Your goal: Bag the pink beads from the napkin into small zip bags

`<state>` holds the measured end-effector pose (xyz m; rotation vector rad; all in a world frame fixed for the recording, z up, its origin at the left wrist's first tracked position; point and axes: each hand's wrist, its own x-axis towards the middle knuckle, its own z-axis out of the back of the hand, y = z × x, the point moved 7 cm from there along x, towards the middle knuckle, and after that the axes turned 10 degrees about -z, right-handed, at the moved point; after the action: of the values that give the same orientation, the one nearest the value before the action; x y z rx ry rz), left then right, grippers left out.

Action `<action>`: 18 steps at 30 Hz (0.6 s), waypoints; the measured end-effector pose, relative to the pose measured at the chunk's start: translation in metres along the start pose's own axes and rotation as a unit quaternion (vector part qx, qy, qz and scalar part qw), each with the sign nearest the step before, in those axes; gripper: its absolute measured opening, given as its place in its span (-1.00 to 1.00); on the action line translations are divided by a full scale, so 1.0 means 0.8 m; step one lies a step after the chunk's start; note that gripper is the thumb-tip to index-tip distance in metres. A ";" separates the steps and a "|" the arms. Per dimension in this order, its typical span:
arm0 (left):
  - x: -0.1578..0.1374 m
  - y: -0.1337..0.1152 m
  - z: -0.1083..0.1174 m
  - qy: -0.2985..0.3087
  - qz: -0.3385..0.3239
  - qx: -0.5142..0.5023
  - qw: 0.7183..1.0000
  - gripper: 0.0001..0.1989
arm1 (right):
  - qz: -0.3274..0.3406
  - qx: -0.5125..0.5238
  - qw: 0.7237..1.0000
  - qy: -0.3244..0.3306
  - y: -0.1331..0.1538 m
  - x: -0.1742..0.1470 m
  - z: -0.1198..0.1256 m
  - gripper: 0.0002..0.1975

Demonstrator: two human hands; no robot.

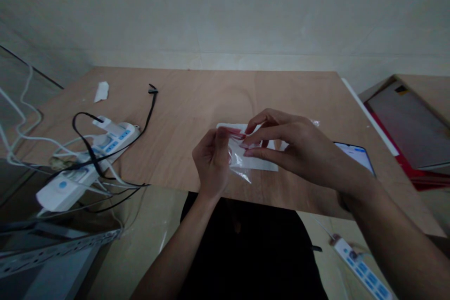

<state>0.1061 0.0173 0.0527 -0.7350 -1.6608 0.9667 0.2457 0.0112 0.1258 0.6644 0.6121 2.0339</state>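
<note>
A small clear plastic bag with a reddish strip along its top hangs between my hands, above the near part of the wooden table. My left hand is closed on the bag's upper left edge, thumb on top. From the right, my right hand pinches the bag near its top with bent fingers. Whether anything lies inside the bag I cannot make out. Under the hands lies a white sheet, partly covered by them and the bag.
At the left, a white power strip carries plugs and tangled cables. A black cable and a white paper scrap lie on the table. A phone rests by my right wrist. Another power strip is on the floor.
</note>
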 end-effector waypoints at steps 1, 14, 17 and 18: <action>0.002 -0.002 0.001 0.014 -0.004 0.006 1.000 -0.61 | -0.007 0.006 1.000 -0.005 -0.002 0.000 0.002 -0.82; 0.029 -0.020 0.019 0.160 -0.035 0.084 0.983 -0.86 | -0.087 0.096 0.991 -0.019 -0.013 -0.001 0.018 -0.81; 0.029 -0.020 0.023 0.162 -0.029 0.097 0.982 -0.89 | -0.108 0.145 0.982 -0.056 -0.022 -0.006 0.018 -0.78; 0.029 -0.019 0.025 0.157 -0.030 0.099 0.982 -0.89 | -0.118 0.164 0.977 -0.070 -0.026 -0.008 0.017 -0.73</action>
<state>0.0804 0.0246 0.0744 -0.6612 -1.2844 0.9068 0.2698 0.0179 0.1212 0.8754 0.9076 1.6656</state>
